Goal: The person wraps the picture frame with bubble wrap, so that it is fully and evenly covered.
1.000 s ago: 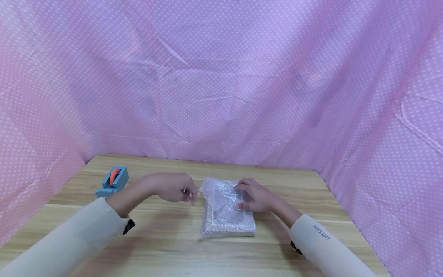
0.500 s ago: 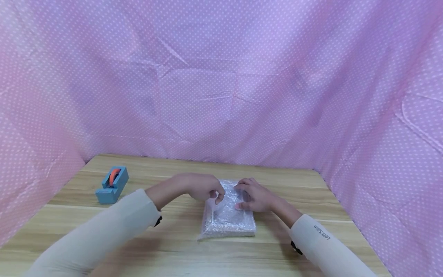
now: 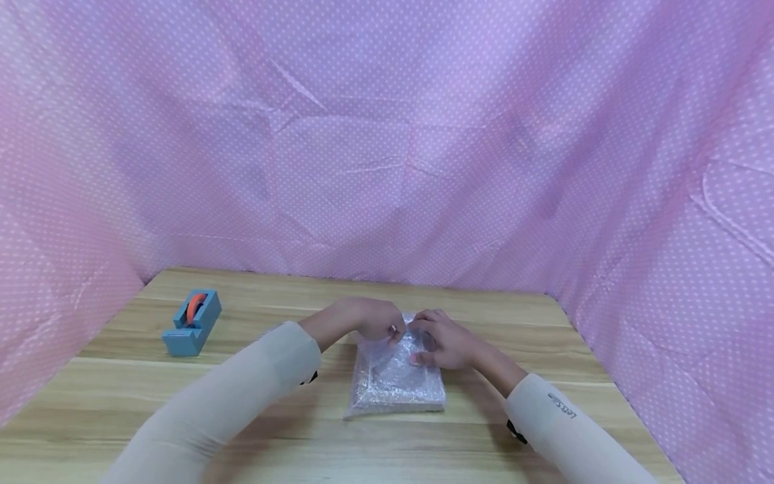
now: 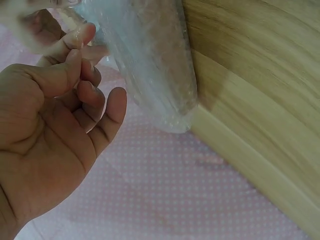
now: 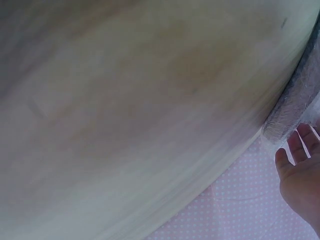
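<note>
A flat rectangular package in clear bubble wrap [image 3: 396,386] lies on the table; what is inside cannot be made out. My left hand [image 3: 379,320] is over its far left part, thumb and index finger pinched together. In the left wrist view a small glossy clear strip, apparently tape [image 4: 78,38], shows at those fingertips, close to the wrap. From the right, my right hand [image 3: 450,344] rests on top of the package, thumb and fingers spread apart and pressing the wrap. The right wrist view catches its straight outer fingers beside the package edge.
A blue tape dispenser [image 3: 187,339] with an orange core [image 3: 195,309] stands at the table's left side. The wooden table [image 3: 484,430] is bordered at the back and sides by a pink polka-dot curtain [image 3: 387,168].
My left hand has moved right from beside the package to over its far part, close to the right hand. The right hand has stayed in place on the wrap.
</note>
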A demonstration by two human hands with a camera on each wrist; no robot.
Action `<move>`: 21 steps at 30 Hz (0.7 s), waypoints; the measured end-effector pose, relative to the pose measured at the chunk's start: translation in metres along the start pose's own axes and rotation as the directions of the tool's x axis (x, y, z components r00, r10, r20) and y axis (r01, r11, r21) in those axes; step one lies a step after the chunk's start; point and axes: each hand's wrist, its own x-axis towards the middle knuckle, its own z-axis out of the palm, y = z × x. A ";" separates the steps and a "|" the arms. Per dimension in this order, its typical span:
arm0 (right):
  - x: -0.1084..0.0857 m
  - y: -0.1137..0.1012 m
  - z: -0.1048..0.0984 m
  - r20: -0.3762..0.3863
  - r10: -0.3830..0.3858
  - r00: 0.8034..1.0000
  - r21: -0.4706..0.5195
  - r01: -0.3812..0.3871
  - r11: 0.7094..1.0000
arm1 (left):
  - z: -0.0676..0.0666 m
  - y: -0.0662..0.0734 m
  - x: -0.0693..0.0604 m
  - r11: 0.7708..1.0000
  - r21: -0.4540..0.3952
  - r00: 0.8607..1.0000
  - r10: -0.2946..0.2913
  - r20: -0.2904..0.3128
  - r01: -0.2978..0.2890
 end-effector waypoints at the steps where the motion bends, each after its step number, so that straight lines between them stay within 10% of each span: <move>1: 0.000 0.000 0.000 0.003 0.003 1.000 0.000 -0.003 1.000 | 0.000 0.000 0.002 1.000 0.001 1.000 -0.001 0.002 0.001; 21: 0.002 -0.003 -0.003 0.016 0.008 1.000 0.007 -0.008 1.000 | 0.004 -0.009 0.018 0.996 0.003 0.995 -0.087 0.050 0.087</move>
